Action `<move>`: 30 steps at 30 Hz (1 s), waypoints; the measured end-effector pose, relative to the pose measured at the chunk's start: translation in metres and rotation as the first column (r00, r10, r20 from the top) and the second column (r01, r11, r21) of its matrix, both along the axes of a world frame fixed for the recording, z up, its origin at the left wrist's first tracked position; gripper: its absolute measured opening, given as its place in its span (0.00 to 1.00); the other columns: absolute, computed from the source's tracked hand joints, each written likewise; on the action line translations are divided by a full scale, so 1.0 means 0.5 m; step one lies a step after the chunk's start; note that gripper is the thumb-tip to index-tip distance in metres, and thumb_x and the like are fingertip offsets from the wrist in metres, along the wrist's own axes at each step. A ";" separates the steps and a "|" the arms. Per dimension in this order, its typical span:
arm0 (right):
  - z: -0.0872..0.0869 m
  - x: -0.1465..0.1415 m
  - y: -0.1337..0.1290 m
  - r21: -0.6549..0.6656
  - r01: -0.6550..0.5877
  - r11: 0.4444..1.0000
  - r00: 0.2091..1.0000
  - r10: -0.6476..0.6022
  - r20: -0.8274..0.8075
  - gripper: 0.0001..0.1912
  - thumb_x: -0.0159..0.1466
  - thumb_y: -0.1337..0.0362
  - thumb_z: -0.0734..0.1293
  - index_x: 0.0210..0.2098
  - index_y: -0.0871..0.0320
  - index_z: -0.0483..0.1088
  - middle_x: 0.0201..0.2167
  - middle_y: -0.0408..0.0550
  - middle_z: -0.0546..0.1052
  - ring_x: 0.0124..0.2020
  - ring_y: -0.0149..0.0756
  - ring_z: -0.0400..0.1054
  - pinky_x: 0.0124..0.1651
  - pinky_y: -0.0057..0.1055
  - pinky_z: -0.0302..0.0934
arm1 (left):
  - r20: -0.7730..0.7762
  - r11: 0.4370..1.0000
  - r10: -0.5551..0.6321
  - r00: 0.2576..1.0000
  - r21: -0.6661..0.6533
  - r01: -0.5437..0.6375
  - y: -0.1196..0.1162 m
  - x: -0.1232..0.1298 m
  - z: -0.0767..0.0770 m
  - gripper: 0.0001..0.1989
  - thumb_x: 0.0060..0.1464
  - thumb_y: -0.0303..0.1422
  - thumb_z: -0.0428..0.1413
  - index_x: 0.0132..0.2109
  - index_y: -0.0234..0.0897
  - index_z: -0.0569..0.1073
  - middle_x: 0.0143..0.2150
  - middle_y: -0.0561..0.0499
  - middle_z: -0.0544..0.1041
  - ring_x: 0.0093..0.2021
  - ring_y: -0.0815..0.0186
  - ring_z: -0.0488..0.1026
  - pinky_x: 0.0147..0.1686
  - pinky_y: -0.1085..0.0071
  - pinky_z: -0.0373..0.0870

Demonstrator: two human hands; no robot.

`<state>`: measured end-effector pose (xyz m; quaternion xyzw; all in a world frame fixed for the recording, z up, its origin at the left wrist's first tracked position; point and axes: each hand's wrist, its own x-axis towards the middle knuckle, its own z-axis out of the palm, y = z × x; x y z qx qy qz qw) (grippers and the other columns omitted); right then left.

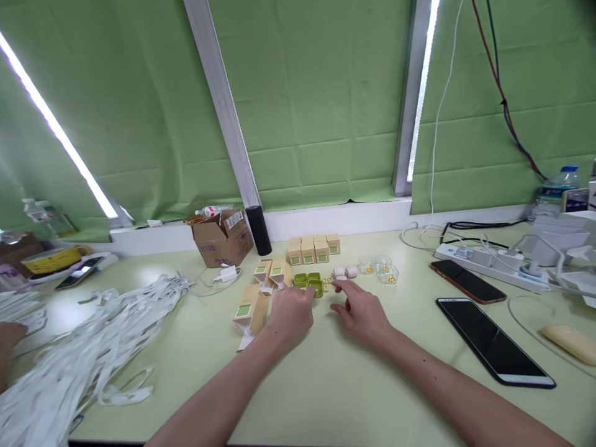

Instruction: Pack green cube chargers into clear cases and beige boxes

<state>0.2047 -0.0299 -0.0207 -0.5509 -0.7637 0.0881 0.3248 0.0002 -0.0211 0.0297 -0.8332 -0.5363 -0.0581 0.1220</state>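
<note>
While the left hand (291, 313) is curled just in front of the green cups (315, 287), its own fingers hide the contact, so can't tell if it grips one. Right hand (364, 310) is half spread: thumb and index apart, nothing visible between, index tip just beside the yellow bits (327, 282) and near the pale rolls (351, 272). Green cups sit on the table (367, 391), between three open boxes (257, 305) at left and the rolls at right; nearest box is right by the left hand. Back boxes (308, 251) stand in a row behind. Clear cups (390, 274) right of the rolls. Further right: two phones (493, 340), power strip (503, 274). Left: heap of white straps (135, 326), another person's hand (10, 338) at frame edge.
</note>
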 end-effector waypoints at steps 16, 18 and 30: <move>0.032 0.011 -0.025 0.307 -0.207 0.929 0.801 0.341 -0.492 0.22 0.67 0.65 0.67 0.59 0.49 0.68 0.53 0.53 0.77 0.47 0.42 0.73 0.37 0.34 0.73 | 0.333 0.699 -0.640 0.693 0.627 0.344 -0.021 0.000 -0.008 0.21 0.61 0.26 0.56 0.61 0.39 0.71 0.52 0.40 0.81 0.52 0.50 0.77 0.51 0.53 0.66; 0.031 0.009 -0.028 0.312 -0.215 0.925 0.795 0.352 -0.494 0.22 0.66 0.65 0.68 0.60 0.49 0.68 0.53 0.52 0.78 0.47 0.42 0.73 0.38 0.34 0.73 | 0.316 0.680 -0.674 0.668 0.618 0.394 -0.017 0.000 -0.007 0.24 0.61 0.25 0.56 0.63 0.40 0.69 0.56 0.39 0.80 0.56 0.50 0.75 0.54 0.52 0.67; 0.029 0.006 -0.033 0.268 -0.265 0.926 0.792 0.367 -0.487 0.27 0.67 0.62 0.67 0.64 0.48 0.59 0.45 0.51 0.79 0.42 0.41 0.75 0.36 0.36 0.73 | 0.535 0.769 -0.624 0.570 0.548 0.329 -0.006 0.008 -0.029 0.11 0.65 0.32 0.59 0.53 0.42 0.77 0.43 0.46 0.85 0.43 0.57 0.81 0.48 0.56 0.71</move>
